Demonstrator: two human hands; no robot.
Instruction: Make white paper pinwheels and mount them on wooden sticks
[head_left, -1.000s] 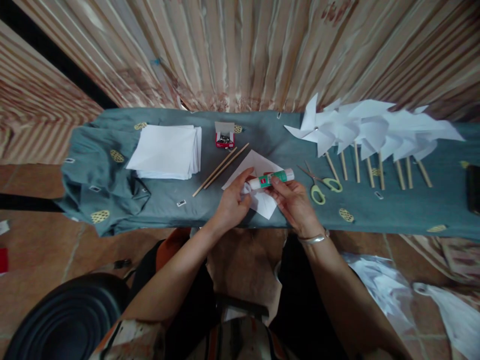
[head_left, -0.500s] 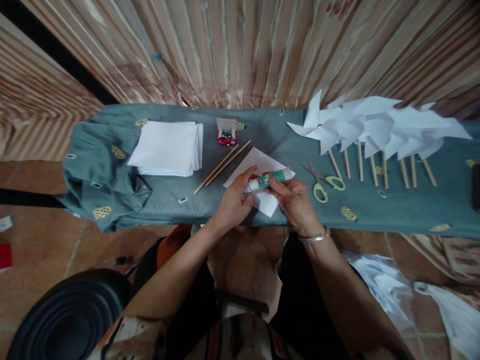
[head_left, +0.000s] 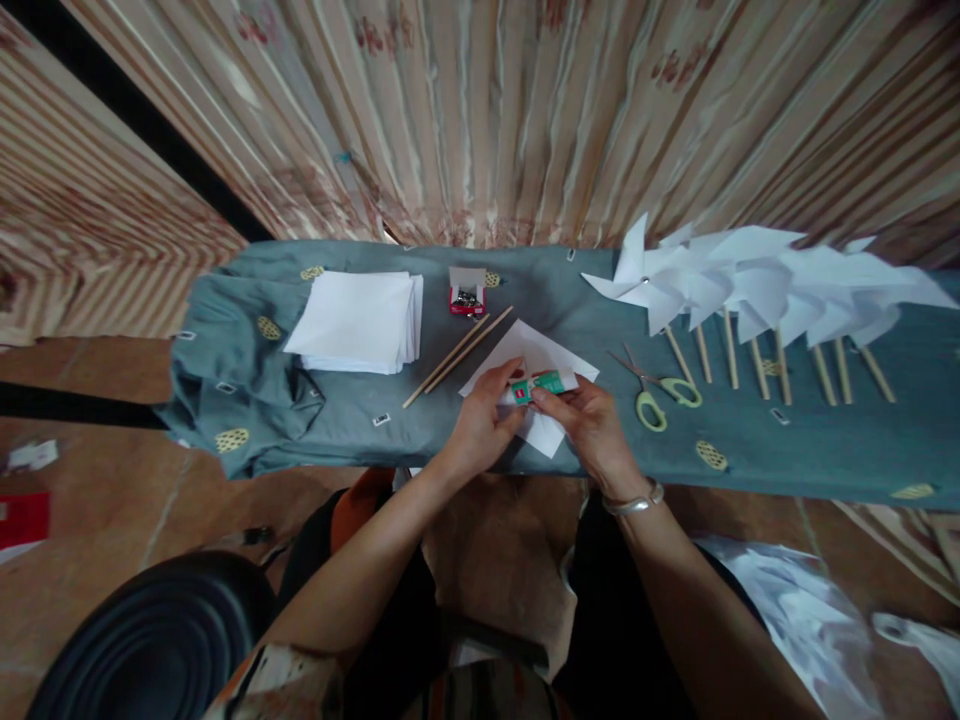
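Note:
A green and white glue stick [head_left: 546, 385] is held level between both my hands, above a square of white paper [head_left: 541, 345] on the cloth. My left hand [head_left: 484, 415] closes its fingers on the white left end. Around the right part is my right hand [head_left: 589, 420], its thumb lying along the label. Both hands cover part of the paper. Whether the cap is on or off cannot be made out. To the right lie scissors [head_left: 660, 388] with pale green handles, slightly open. Two wooden sticks [head_left: 457, 358] lie to the left of the paper.
A stack of white paper [head_left: 352, 320] sits at left, beside a small open red box [head_left: 467, 295] of metal pieces. Several white paper pinwheels [head_left: 765, 270] on sticks lie at right. A green cloth [head_left: 810, 460] covers the narrow table. A black round stool [head_left: 150, 640] stands lower left.
The view has shifted, so the whole table appears slightly lower and to the right. Both hands still hold the glue stick above the paper, now slightly closer together.

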